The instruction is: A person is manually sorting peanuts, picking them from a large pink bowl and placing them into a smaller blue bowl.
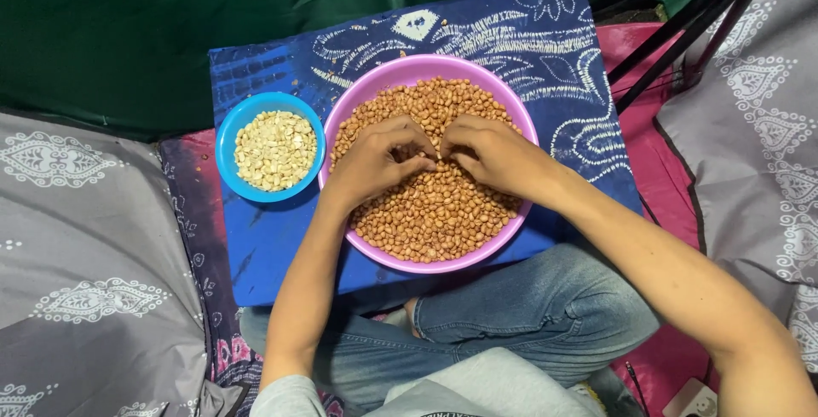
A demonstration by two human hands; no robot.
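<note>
Left hand (375,161) and right hand (492,155) fingertip to fingertip over round purple plastic bowl of brown-skinned peanuts (430,204), curled, probably pinching one nut between them. Blue bowl of pale skinned peanuts (273,150) just left, nearer left hand.

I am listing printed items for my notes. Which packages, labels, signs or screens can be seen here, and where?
No package, sign or screen shows.
Grey shirt: bottom middle, a strip of dark print at the frame edge, cut off.
White socket block: bottom right corner, no label visible.
</note>
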